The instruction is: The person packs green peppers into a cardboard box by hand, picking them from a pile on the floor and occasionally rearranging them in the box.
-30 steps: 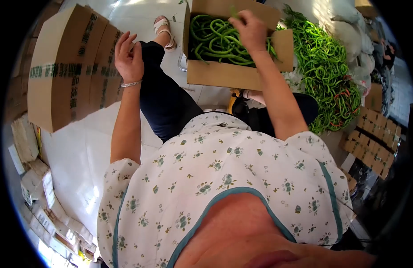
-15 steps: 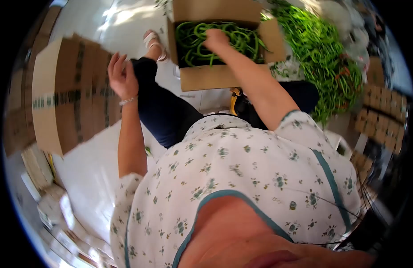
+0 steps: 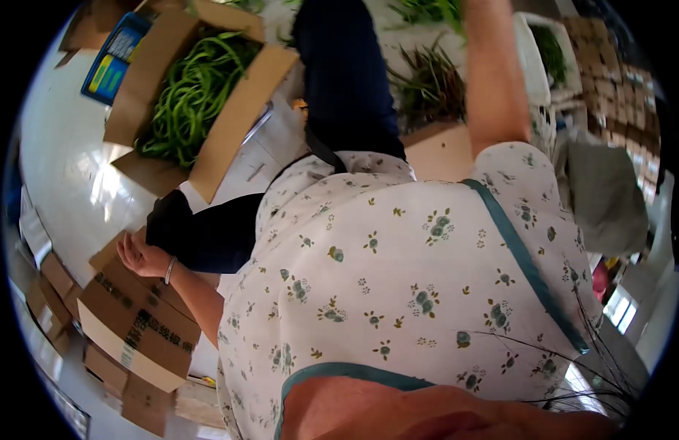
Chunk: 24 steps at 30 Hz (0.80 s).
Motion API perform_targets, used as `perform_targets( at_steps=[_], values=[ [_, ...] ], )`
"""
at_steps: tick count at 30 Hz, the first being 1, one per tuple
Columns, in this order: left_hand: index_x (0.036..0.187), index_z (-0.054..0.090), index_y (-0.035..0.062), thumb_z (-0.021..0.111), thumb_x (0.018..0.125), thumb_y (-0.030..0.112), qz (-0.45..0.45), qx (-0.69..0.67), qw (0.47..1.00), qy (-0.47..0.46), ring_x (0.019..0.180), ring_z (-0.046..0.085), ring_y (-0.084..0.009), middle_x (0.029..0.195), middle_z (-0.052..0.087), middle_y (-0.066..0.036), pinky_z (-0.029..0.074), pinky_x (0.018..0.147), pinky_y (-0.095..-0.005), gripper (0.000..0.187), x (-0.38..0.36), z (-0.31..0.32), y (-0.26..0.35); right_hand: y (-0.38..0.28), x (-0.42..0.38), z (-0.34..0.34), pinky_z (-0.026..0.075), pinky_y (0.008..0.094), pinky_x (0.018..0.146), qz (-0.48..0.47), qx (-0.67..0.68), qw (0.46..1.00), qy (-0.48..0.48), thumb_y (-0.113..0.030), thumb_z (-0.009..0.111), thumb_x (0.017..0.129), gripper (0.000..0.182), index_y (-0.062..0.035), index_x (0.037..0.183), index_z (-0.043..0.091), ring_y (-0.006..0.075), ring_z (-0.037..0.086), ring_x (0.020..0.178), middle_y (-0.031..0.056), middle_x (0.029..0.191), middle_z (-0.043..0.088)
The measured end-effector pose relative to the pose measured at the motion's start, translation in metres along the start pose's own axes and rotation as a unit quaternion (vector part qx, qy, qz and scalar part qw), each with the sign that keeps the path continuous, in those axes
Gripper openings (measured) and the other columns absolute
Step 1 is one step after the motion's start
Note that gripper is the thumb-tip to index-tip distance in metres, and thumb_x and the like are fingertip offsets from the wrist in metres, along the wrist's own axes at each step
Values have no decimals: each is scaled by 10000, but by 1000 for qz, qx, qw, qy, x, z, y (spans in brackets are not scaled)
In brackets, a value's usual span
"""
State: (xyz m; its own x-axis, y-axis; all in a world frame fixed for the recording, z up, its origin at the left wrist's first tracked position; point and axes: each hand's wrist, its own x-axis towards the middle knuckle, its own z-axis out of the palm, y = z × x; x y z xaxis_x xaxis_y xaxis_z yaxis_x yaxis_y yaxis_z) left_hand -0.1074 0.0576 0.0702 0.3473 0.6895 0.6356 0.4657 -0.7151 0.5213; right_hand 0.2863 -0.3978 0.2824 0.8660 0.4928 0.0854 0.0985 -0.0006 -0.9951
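Note:
My left hand (image 3: pixel 141 257) is at the lower left by my knee, palm turned up and fingers loosely curled and apart, with nothing in it. It hovers over or beside a closed, taped cardboard box (image 3: pixel 145 315). My right forearm (image 3: pixel 497 73) reaches up past the top edge of the view, so the right hand is hidden. Green peppers (image 3: pixel 427 9) lie beside that arm at the top. Long, curly green peppers (image 3: pixel 192 92) fill an open cardboard box (image 3: pixel 240 121) left of my legs, its flaps folded out.
A blue-and-yellow package (image 3: pixel 115 62) stands behind the open box. Dark reddish-green stalks or peppers (image 3: pixel 431 84) lie on the floor near my right arm. A white crate (image 3: pixel 534 59) holds more greens. Stacked cartons (image 3: pixel 603 81) and a grey-green cloth or bag (image 3: pixel 607 194) are at the right.
The view has swung right, so the open box now appears further left. My right hand has left the peppers in the box and gone out of view. My left hand remains empty.

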Motion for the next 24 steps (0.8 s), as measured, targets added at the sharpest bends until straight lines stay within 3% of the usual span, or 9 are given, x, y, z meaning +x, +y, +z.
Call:
perform_targets(
  at_steps=[2, 4, 6, 9, 10, 14, 19, 22, 24],
  values=[
    [860, 700, -2, 594, 820, 126, 9, 19, 1000, -17, 1023, 569, -246, 1068, 624, -122, 499, 813, -347, 171, 0, 0, 20, -4, -45, -73, 329, 223, 464, 55, -147, 975, 157, -149, 665, 812, 195, -44, 972, 625, 79, 433, 510, -9, 606, 498],
    [856, 706, 18, 603, 819, 135, 5, 15, 1000, -21, 974, 582, -221, 1104, 602, -101, 511, 781, -335, 160, 2, 5, 24, 21, -87, -136, 331, 223, 441, 166, -201, 944, 204, -154, 644, 831, 239, -85, 1055, 600, 86, 442, 515, -1, 639, 516],
    [861, 710, 33, 605, 821, 136, -26, 3, 999, -27, 954, 586, -210, 1117, 592, -83, 516, 771, -330, 153, 9, 5, 52, 71, -144, -189, 406, 268, 494, 126, -263, 941, 172, -254, 716, 766, 459, -45, 1144, 560, 84, 485, 596, 11, 796, 601],
    [876, 715, 55, 596, 820, 163, -32, 36, 999, -24, 963, 583, -222, 1126, 598, -70, 503, 792, -352, 170, 18, 11, 33, 159, -172, -176, 365, 267, 483, 298, -203, 904, 230, -370, 722, 754, 525, -75, 1156, 557, 82, 433, 594, -14, 772, 549],
    [878, 716, 59, 593, 819, 170, -34, 50, 998, -32, 966, 582, -225, 1131, 598, -68, 499, 798, -357, 175, 23, 12, 41, 174, -175, -172, 291, 211, 386, 309, -150, 903, 257, -262, 735, 757, 399, -29, 1039, 575, 74, 431, 552, 22, 721, 551],
    [895, 714, 62, 578, 811, 193, -19, 117, 989, -94, 1039, 558, -230, 1164, 589, -64, 480, 837, -370, 207, 39, 20, 48, 241, -166, -170, 319, 236, 374, 440, -1, 854, 277, -195, 758, 736, 483, -12, 1119, 526, 95, 444, 504, 48, 750, 566],
    [921, 708, 59, 564, 816, 195, -55, 117, 984, -125, 1103, 522, -234, 1184, 576, -72, 462, 883, -381, 224, 44, 22, 60, 265, -117, -133, 384, 243, 407, 497, -39, 836, 230, -202, 728, 767, 235, -43, 911, 631, 116, 491, 539, 37, 703, 569],
    [909, 695, 28, 567, 806, 137, -59, 148, 978, -131, 1066, 543, -260, 1204, 557, -94, 489, 836, -357, 197, 44, 14, 61, 295, -81, -128, 473, 282, 567, 548, -99, 820, 136, -263, 714, 785, 482, -55, 1186, 543, 142, 553, 697, 58, 862, 603],
    [893, 695, 25, 575, 803, 139, -70, 158, 978, -121, 1061, 547, -258, 1204, 556, -97, 488, 842, -357, 189, 43, 11, 58, 317, -61, -128, 470, 291, 564, 547, -135, 815, 133, -272, 708, 789, 353, -71, 1057, 596, 151, 551, 697, 60, 870, 605]
  ],
)
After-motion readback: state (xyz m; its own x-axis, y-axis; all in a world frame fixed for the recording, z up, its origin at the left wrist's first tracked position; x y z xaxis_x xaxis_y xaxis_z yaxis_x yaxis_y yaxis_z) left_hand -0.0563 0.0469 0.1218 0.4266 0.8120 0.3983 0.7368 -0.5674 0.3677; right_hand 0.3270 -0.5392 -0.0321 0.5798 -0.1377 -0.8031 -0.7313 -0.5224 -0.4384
